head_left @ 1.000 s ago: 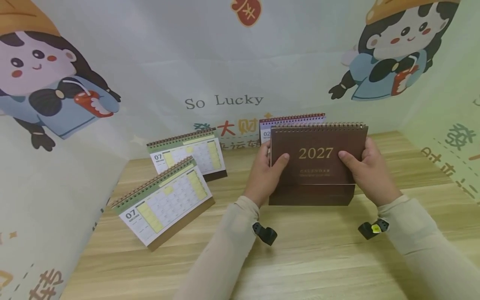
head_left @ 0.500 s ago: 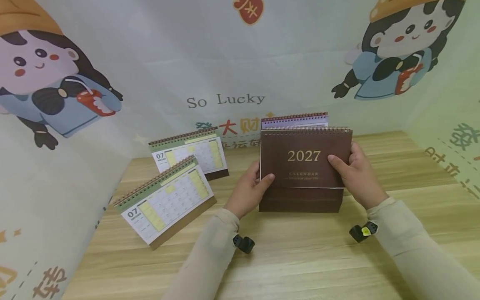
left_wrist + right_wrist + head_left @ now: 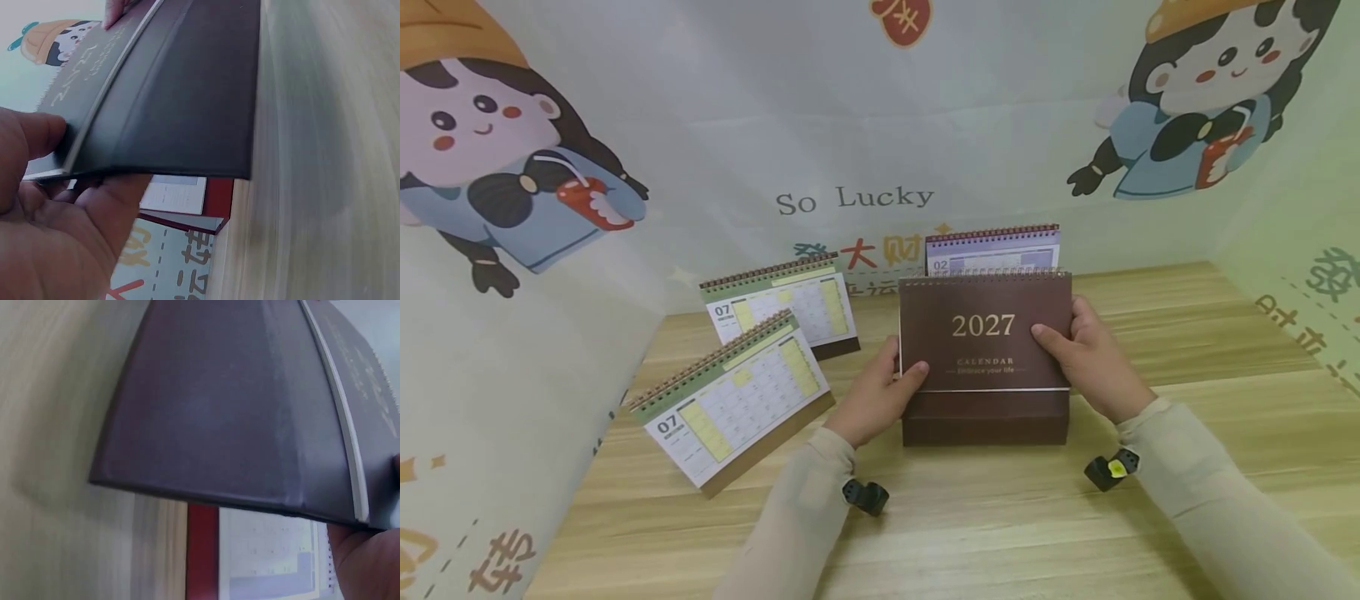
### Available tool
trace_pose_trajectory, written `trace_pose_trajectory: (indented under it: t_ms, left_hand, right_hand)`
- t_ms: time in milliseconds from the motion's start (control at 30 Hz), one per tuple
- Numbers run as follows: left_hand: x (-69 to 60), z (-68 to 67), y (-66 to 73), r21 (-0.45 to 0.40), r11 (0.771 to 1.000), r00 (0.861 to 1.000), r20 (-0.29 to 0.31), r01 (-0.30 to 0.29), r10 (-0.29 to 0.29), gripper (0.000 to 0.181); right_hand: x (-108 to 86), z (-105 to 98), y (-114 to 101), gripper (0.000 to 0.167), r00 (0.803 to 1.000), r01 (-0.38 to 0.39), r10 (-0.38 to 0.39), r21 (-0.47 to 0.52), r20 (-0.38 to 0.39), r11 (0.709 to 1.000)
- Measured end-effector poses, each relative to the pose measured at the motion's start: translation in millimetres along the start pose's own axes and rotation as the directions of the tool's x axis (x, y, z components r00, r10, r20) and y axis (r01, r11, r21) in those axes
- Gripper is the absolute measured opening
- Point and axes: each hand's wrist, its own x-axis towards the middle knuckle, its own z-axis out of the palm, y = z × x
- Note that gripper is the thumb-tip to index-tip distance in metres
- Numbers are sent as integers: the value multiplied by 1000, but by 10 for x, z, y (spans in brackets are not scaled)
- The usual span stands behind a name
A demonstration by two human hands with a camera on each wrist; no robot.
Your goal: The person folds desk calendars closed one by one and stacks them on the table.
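Both hands hold a dark brown desk calendar (image 3: 985,333) marked 2027, its spiral binding along the top. My left hand (image 3: 876,396) grips its left edge, thumb on the front cover and fingers behind. At the right edge my right hand (image 3: 1093,358) pinches it the same way, thumb near the cover's printing. In the left wrist view the left hand (image 3: 62,219) has its thumb over the cover (image 3: 94,81) and fingers beneath. The right wrist view shows the base panel (image 3: 200,406) and part of the right hand (image 3: 369,562) at the lower right.
Behind the brown calendar stands a purple-topped calendar (image 3: 992,252) with a red spiral. Two green-topped calendars stand to the left, one farther back (image 3: 816,308) and one nearer (image 3: 737,408), partly overlapping in view. A printed cloth (image 3: 737,125) surrounds the wooden tabletop (image 3: 970,525).
Both hands have moved the brown calendar left and nearer the body, and more of the purple-topped calendar behind it shows. The head view has shifted slightly.
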Motion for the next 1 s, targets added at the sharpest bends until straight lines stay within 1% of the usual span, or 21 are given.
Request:
trace_pose_trajectory:
  t_ms: [100,200,267,333,467,533,633,733,767,867,967,1000]
  left_hand:
    - [-5,-6,-22,27,999,999,-20,43,-43,37]
    - [-4,12,-79,90,993,996,-48,78,-74,36]
    - [-6,27,-128,136,987,995,-59,91,-84,37]
    - [-8,40,-167,152,983,994,-66,99,-90,42]
    - [-14,51,-220,177,977,991,-88,118,-104,52]
    - [-16,51,-244,200,971,989,-97,128,-111,55]
    - [-18,37,-289,249,956,986,-101,153,-131,53]
    - [-27,16,-317,290,939,982,-96,186,-165,51]
    - [-29,9,-320,295,934,979,-94,199,-179,51]
    - [-40,2,-320,324,919,975,-86,223,-207,51]
    - [-37,6,-330,354,906,972,-85,234,-218,50]
    - [-36,9,-331,363,901,971,-86,237,-222,48]
  right_hand:
    - [21,60,39,40,999,-38,38,-38,5,999]
    - [36,110,89,40,998,-66,68,-118,16,991]
    - [46,132,123,43,996,-79,84,-173,27,982]
    - [56,145,147,45,995,-90,99,-251,24,964]
    - [84,154,196,47,991,-109,129,-371,29,922]
    - [94,157,219,45,989,-111,139,-405,41,908]
    - [109,162,251,43,987,-103,146,-430,68,897]
    - [117,171,274,44,983,-94,156,-466,97,880]
    - [117,173,279,45,981,-91,161,-484,106,870]
    - [109,177,305,48,975,-85,184,-554,125,828]
    - [105,182,335,50,972,-78,196,-607,130,791]
    - [108,184,345,51,971,-80,200,-615,130,785]
